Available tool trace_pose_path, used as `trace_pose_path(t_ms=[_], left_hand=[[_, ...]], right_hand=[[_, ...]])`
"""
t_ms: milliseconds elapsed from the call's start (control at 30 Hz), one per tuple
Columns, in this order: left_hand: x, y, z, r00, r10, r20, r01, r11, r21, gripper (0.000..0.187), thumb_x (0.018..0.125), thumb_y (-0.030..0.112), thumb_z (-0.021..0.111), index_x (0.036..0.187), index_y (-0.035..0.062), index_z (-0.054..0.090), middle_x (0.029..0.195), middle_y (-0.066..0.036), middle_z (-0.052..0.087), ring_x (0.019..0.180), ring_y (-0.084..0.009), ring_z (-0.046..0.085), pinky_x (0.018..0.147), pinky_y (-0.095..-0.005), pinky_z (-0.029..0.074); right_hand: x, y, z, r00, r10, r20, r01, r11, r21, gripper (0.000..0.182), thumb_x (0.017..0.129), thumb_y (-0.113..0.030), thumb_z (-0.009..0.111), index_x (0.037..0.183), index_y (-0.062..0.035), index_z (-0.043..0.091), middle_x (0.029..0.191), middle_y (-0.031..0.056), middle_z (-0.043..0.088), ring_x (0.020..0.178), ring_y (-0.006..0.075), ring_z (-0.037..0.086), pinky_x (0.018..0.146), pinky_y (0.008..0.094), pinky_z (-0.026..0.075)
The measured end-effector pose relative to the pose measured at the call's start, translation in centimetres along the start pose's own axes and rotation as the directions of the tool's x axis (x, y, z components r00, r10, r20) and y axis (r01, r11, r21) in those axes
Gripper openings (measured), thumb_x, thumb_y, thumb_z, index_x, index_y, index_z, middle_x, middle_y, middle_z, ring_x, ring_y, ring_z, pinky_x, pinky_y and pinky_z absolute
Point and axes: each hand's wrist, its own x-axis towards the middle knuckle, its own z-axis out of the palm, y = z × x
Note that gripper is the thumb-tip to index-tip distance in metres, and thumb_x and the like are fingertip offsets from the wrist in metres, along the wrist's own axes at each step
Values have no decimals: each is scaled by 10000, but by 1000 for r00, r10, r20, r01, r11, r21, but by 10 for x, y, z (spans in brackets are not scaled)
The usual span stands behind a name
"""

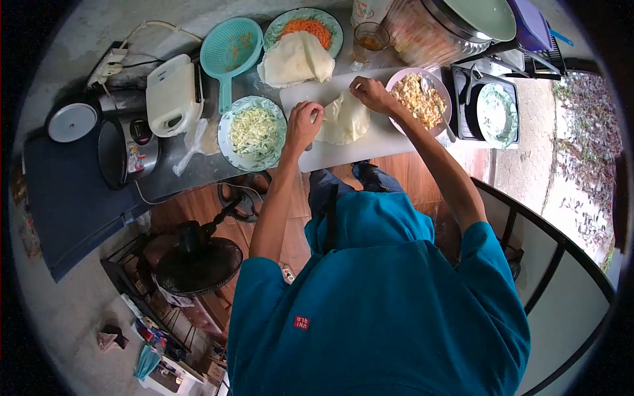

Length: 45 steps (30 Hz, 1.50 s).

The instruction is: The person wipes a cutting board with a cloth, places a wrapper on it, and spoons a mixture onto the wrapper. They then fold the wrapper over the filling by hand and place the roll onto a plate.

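Note:
A thin pale wrapper sheet lies on the white cutting board. My left hand is closed at its left edge, fingertips pinched together. At the sheet's upper right corner, my right hand is closed with bent fingers pinching the edge. A small dark object pokes out under my left hand, too little of it showing to name. To the right sits a pink bowl of chopped filling with a spoon. A plate of shredded cabbage stands to the left.
Behind the board, more wrapper sheets cover part of a plate of shredded carrot. A green colander, a glass and a white sandwich maker stand around. At right, a plate rests by a stove.

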Motion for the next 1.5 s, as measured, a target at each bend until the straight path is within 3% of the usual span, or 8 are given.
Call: trace_pose_path(t_ms=[100, 433, 700, 867, 1033, 1300, 1367, 1500], left_hand=[[-6, 36, -2, 961, 200, -192, -167, 970, 175, 343, 769, 195, 772, 1035, 23, 641, 1078, -132, 637, 1049, -313, 582, 893, -410, 469], [8, 38, 25, 954, 79, -289, -45, 992, 122, 223, 776, 115, 733, 917, 25, 586, 910, -130, 638, 938, -328, 608, 844, -422, 475], [-3, 67, 3, 944, -161, -288, -49, 794, -606, 212, 806, 91, 736, 944, -5, 606, 824, -114, 638, 784, -249, 639, 741, -345, 499], [-15, 75, -25, 941, 44, -336, -119, 971, -205, 246, 783, 155, 798, 876, -24, 657, 811, -83, 647, 772, -185, 609, 725, -331, 481], [-23, 80, -46, 965, -164, -203, -15, 743, -669, 192, 852, 145, 767, 898, -22, 684, 755, -16, 660, 679, -57, 549, 611, -214, 435], [-17, 103, -74, 960, -178, -215, -3, 762, -648, 161, 880, 122, 736, 904, -28, 682, 749, 2, 651, 659, -31, 539, 595, -199, 443], [-8, 95, -77, 983, -15, -183, -39, 957, -286, 216, 866, 169, 746, 922, -21, 659, 709, 11, 612, 635, -47, 535, 600, -223, 445], [11, 93, -67, 963, -60, -263, -10, 966, -257, 180, 852, 111, 717, 943, -19, 633, 708, -35, 606, 652, -87, 553, 627, -265, 466]], right_hand=[[1, 1, 6, 998, -35, -61, 32, 998, -53, 227, 901, -194, 608, 1033, -12, 642, 941, 189, 715, 855, 377, 700, 760, 445, 552], [-3, -10, 8, 987, -146, 70, 151, 986, -66, 355, 838, -273, 695, 1100, -36, 658, 960, 206, 711, 906, 369, 693, 814, 448, 535], [-32, -73, -16, 980, -188, 66, 182, 980, 79, 329, 864, -279, 717, 1021, 9, 690, 752, 164, 649, 655, 240, 573, 646, 387, 473], [-47, -110, -57, 949, -308, 69, 301, 949, 95, 313, 872, -282, 719, 994, 6, 710, 760, 151, 648, 699, 222, 578, 675, 366, 472], [-49, -113, -82, 970, -238, 58, 230, 967, 111, 340, 880, -294, 723, 959, 36, 705, 797, 118, 668, 751, 177, 585, 735, 349, 480], [-44, -105, -88, 974, -224, 21, 221, 970, 100, 336, 889, -296, 719, 899, 40, 697, 733, 80, 650, 709, 142, 570, 691, 331, 478], [-37, -101, -87, 966, -260, 4, 260, 965, 23, 337, 888, -299, 715, 913, 36, 702, 765, 110, 671, 721, 194, 602, 701, 350, 496], [-30, -98, -82, 944, -324, -54, 320, 945, -68, 331, 890, -304, 704, 904, 27, 705, 782, 155, 690, 722, 266, 638, 693, 380, 517]])
